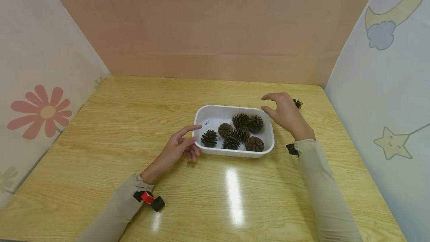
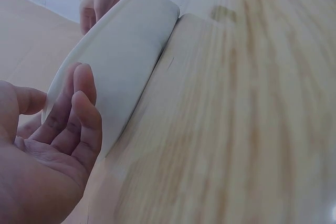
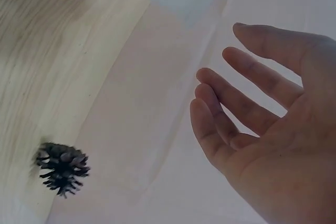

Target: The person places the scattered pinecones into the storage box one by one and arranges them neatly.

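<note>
A white plastic tray [image 1: 231,153] sits on the table with several brown pine cones [image 1: 254,144] inside, mostly toward its right and front. My left hand [image 1: 176,146] holds the tray's left end, with thumb and index finger over the rim and the other fingers outside along the wall. In the left wrist view those fingers [image 2: 86,111] overlap the outer wall. Beyond the tray's right end, my right hand [image 1: 285,113] is raised with nothing in it, its fingers spread and slightly bent. A lone pine cone [image 1: 297,104] lies on the table just past that hand, partly hidden by it.
The wooden table [image 1: 151,100] ends at a tan backdrop [image 1: 215,29]. Printed panels stand at both sides, one with a red flower [image 1: 47,112], the other with a star [image 1: 393,143]. A small dark fragment [image 1: 206,123] lies in the tray's left part.
</note>
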A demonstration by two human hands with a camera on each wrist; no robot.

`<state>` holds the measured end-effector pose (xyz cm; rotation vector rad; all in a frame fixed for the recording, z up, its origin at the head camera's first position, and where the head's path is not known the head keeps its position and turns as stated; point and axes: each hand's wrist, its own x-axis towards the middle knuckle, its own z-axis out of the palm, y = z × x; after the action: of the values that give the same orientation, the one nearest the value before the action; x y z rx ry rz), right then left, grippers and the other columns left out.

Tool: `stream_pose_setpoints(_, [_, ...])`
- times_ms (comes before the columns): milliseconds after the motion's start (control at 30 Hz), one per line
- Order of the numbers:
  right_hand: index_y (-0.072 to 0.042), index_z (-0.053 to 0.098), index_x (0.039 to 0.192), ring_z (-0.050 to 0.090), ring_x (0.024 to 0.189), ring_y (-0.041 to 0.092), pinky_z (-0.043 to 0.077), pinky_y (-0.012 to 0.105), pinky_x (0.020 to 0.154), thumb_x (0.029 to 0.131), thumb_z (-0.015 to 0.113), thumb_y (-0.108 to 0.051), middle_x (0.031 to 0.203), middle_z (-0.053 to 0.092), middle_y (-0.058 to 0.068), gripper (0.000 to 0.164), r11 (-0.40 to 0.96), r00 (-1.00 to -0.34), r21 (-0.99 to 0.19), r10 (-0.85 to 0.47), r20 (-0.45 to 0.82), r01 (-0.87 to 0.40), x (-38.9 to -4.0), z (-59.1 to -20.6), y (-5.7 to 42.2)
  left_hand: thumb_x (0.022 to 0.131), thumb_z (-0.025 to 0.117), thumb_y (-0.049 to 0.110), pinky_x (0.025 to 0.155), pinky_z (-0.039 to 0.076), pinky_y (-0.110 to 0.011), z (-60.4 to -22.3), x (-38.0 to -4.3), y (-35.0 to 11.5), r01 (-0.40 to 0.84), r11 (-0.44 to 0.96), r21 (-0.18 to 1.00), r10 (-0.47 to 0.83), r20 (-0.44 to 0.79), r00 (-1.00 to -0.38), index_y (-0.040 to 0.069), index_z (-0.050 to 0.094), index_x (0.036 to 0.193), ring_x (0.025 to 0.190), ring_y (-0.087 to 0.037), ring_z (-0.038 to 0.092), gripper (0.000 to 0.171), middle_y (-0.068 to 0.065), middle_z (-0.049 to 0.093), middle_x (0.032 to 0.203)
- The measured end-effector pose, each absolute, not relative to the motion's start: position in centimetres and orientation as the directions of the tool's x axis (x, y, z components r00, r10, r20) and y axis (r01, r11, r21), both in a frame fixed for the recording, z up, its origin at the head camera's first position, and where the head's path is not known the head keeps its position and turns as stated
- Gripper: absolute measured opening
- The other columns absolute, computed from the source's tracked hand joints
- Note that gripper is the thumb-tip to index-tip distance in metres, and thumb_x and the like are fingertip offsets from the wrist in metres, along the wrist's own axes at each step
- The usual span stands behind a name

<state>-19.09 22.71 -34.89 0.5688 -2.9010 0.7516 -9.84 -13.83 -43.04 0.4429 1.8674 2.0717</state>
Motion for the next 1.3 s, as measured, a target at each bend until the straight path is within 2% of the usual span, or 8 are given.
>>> stream_pose_setpoints(233, [0.002,0.066,0.121,0.051,0.118,0.046,0.037,0.061,0.102,0.094,0.068,-0.007,0.124,0.063,0.026,0.029,0.827,-0.938,-0.447,-0.273,0.214,-0.342,-19.6,-35.6,25.1,0.106,0.050,0.021,0.050,0.055,-0.037,-43.0,-9.7,-13.7,-0.029,-0.089,0.996,0.432,0.012,-0.902,0.005,0.040,0.150,0.056,-0.024,0.064,0.048,-0.022,0.068,0.074])
stream_pose_setpoints(400, [0.004,0.066,0.119,0.056,0.075,0.039,0.038,0.058,0.097,0.092,0.069,-0.004,0.094,0.066,0.025,0.028,0.834,-0.938,-0.448,-0.219,0.268,-0.322,-19.9,-36.2,26.8,0.106,0.050,0.020,0.050,0.054,-0.037,-43.1,-9.6,-13.7,-0.028,-0.088,0.996,0.430,0.013,-0.903,0.005,0.040,0.150,0.056,-0.025,0.064,0.047,-0.022,0.068,0.074])
stream_pose_setpoints(467, [0.006,0.065,0.120,0.057,0.076,0.040,0.037,0.059,0.100,0.091,0.069,-0.003,0.094,0.065,0.026,0.031,0.837,-0.940,-0.454,-0.192,0.281,-0.307,-20.0,-36.5,27.3,0.106,0.050,0.020,0.050,0.054,-0.037,-43.1,-9.5,-13.8,-0.030,-0.087,0.996,0.427,0.010,-0.904,0.005,0.040,0.150,0.056,-0.025,0.064,0.047,-0.022,0.068,0.073])
stream_pose_setpoints(533, [0.007,0.062,0.124,0.058,0.096,0.046,0.033,0.060,0.105,0.091,0.069,-0.004,0.105,0.064,0.030,0.035,0.842,-0.946,-0.461,-0.162,0.280,-0.280,-20.1,-36.8,27.9,0.107,0.049,0.020,0.050,0.054,-0.037,-43.1,-9.5,-13.8,-0.030,-0.085,0.996,0.426,0.009,-0.905,0.006,0.040,0.150,0.056,-0.025,0.064,0.047,-0.022,0.068,0.073])
stream_pose_setpoints(633, [0.009,0.055,0.132,0.041,0.126,0.053,0.025,0.064,0.111,0.092,0.069,-0.007,0.131,0.052,0.035,0.044,0.852,-0.965,-0.480,-0.101,0.244,-0.211,-20.2,-37.3,28.9,0.106,0.050,0.021,0.050,0.054,-0.037,-43.1,-9.4,-13.8,-0.032,-0.087,0.996,0.428,0.008,-0.904,0.006,0.040,0.150,0.056,-0.026,0.064,0.047,-0.022,0.068,0.073])
stream_pose_setpoints(733, [0.009,0.047,0.139,0.032,0.131,0.056,0.022,0.065,0.110,0.094,0.067,-0.012,0.140,0.043,0.037,0.053,0.858,-0.981,-0.496,-0.042,0.192,-0.134,-20.3,-37.9,29.7,0.106,0.050,0.021,0.051,0.055,-0.038,-43.1,-9.3,-13.8,-0.036,-0.089,0.995,0.427,0.006,-0.904,0.006,0.040,0.150,0.056,-0.027,0.064,0.047,-0.023,0.068,0.073])
stream_pose_setpoints(1000, [0.017,0.033,0.144,0.035,0.126,0.060,0.025,0.068,0.107,0.096,0.066,-0.022,0.136,0.040,0.044,0.070,0.877,-0.998,-0.481,0.016,0.059,-0.015,-20.7,-39.4,31.4,0.107,0.049,0.018,0.053,0.057,-0.042,-43.0,-9.2,-13.7,-0.040,-0.085,0.996,0.430,0.001,-0.903,0.006,0.040,0.150,0.056,-0.029,0.064,0.046,-0.024,0.067,0.074])
stream_pose_setpoints(1300, [0.012,0.035,0.144,0.058,0.091,0.047,0.046,0.064,0.085,0.099,0.061,-0.032,0.102,0.059,0.035,0.068,0.869,-0.999,-0.495,0.015,0.035,-0.005,-20.4,-39.9,31.8,0.107,0.049,0.020,0.053,0.056,-0.041,-42.9,-9.2,-13.6,-0.044,-0.083,0.996,0.432,-0.004,-0.902,0.006,0.040,0.150,0.057,-0.030,0.064,0.046,-0.025,0.067,0.075])
